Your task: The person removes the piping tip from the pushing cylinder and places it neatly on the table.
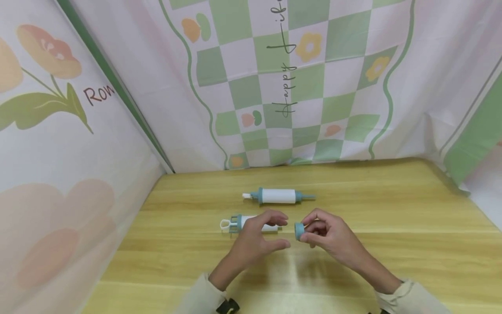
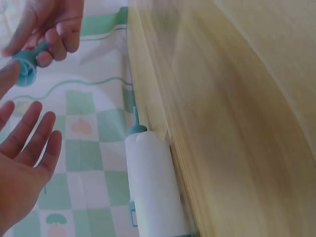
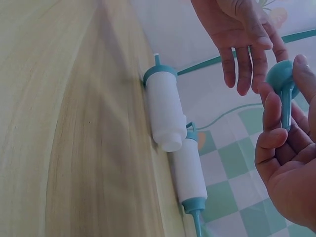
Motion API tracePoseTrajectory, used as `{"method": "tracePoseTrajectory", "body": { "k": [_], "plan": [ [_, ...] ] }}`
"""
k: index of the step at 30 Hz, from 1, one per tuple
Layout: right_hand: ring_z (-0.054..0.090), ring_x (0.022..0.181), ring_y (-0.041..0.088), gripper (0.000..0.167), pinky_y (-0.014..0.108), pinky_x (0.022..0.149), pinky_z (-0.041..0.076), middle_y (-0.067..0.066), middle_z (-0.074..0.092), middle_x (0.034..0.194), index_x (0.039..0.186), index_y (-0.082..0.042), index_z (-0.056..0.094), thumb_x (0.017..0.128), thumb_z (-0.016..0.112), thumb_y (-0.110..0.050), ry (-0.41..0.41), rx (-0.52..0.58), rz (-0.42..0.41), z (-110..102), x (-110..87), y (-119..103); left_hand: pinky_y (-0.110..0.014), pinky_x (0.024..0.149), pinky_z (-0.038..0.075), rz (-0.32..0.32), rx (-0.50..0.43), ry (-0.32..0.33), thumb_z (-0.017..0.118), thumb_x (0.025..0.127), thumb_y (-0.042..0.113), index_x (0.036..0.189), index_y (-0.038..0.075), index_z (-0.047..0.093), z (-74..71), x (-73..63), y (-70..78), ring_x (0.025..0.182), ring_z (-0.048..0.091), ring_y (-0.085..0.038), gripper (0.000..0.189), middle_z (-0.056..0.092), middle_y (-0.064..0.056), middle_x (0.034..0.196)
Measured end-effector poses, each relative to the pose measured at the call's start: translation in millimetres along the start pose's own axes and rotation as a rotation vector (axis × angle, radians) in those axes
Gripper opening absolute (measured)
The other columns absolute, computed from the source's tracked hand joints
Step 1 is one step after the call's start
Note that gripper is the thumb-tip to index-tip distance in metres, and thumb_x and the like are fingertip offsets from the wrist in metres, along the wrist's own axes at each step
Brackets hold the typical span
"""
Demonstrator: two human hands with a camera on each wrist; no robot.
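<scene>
My right hand (image 1: pixel 337 240) pinches a teal nozzle cap (image 1: pixel 299 231) between thumb and fingers. In the right wrist view the cap (image 3: pixel 281 76) shows its domed top and narrow spout; its hollow round side faces the left hand. My left hand (image 1: pixel 255 240) holds nothing, its thumb and fingers spread just left of the cap. Behind that hand lies a white-barrelled syringe dispenser (image 3: pixel 165 108) with a white ring handle (image 1: pixel 225 224), partly hidden in the head view. Its front end has a bare white neck (image 3: pixel 172 142).
Farther back on the wooden table (image 1: pixel 176 261) lies a second white and teal syringe dispenser (image 1: pixel 278 196), with a nozzle on its right end. A patterned curtain (image 1: pixel 306 87) hangs along the table's back edge, and another cloth (image 1: pixel 59 152) hangs on the left.
</scene>
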State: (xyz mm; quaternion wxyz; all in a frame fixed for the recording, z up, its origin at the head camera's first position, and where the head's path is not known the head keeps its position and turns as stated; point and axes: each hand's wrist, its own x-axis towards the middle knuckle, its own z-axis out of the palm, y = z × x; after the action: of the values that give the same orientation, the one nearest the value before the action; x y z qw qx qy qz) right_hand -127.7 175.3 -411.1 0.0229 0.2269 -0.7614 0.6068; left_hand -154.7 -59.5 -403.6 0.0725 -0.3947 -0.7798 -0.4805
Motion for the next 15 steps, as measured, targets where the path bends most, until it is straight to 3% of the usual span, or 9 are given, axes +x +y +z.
{"method": "tracePoseTrajectory", "body": {
  "k": [15],
  "plan": [
    [0.065,0.064,0.021,0.019,0.036,0.059,0.056,0.002,0.071,0.081,0.103,0.000,0.060,0.090,0.072,-0.005,-0.023,-0.006,-0.008,4.9,-2.1,0.4,-0.029,0.086,0.055,0.064,0.016,0.026,0.088,0.075,0.008,0.115,0.005,0.062,12.5,0.1,4.0,0.096,0.067,-0.015,0.047,0.071,-0.008,0.105]
  ]
}}
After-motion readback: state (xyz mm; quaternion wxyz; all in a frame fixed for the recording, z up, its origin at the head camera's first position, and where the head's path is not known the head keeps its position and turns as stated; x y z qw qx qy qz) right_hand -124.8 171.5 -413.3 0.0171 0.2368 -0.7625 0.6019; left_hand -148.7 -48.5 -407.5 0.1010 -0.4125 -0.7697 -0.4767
